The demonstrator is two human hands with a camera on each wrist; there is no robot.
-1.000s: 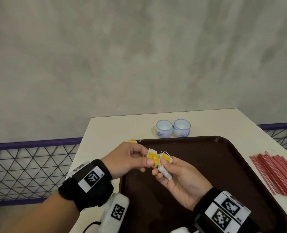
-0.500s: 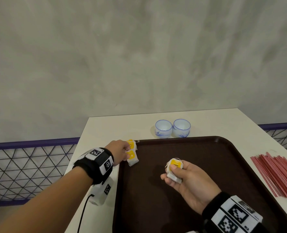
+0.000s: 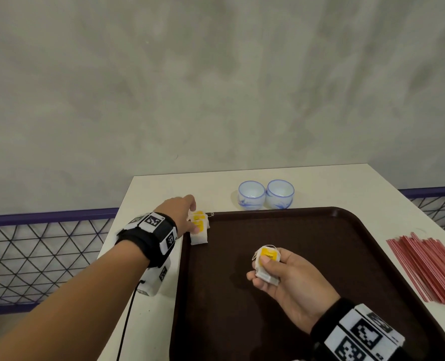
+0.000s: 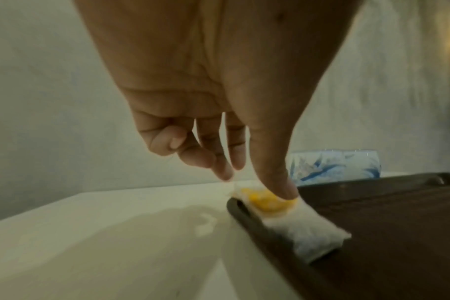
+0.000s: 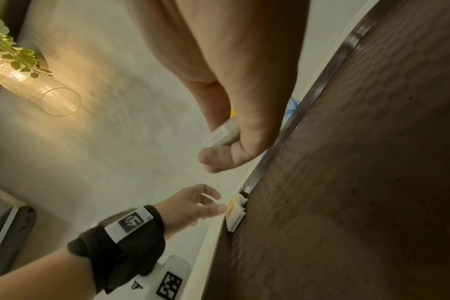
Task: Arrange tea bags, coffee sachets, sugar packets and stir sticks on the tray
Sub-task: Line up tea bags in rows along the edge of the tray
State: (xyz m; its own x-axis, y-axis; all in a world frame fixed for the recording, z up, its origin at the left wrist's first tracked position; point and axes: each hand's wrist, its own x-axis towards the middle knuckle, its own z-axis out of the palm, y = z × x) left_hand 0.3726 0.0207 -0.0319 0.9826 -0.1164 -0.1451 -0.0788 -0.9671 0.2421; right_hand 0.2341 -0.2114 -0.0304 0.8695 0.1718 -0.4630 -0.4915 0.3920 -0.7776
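- Your right hand [image 3: 286,280] is clenched around a small bunch of tea bags [image 3: 267,264]: white paper pouches with a yellow tag on top and thin white string looped beside it. You hold the bunch above the middle of the dark brown tray [image 3: 320,256], thumb pressed on the yellow tag.
- Your left hand [image 3: 181,213] reaches to the tray's far left corner, where other tea bags [image 3: 199,230] of the same kind lie across the rim, partly on the tray and partly over the white table [image 3: 333,188].
- The left wrist view shows what the head view hides: your thumb tip [image 4: 280,182] presses down on the yellow tag of the pouch at the rim, and the other fingers [image 4: 211,154] hang loosely curved, holding nothing.
- The right wrist view shows only the white lower end of your held bunch poking out of the fist; the tag is almost covered there.
- Only the head view shows the red stir sticks [image 3: 430,267] lying in a loose pile on the table right of the tray, and two blue-and-white cups [image 3: 265,194] touching side by side just behind it.
- Only the right wrist view shows a glass vase with green leaves [image 5: 21,71] off to the side.
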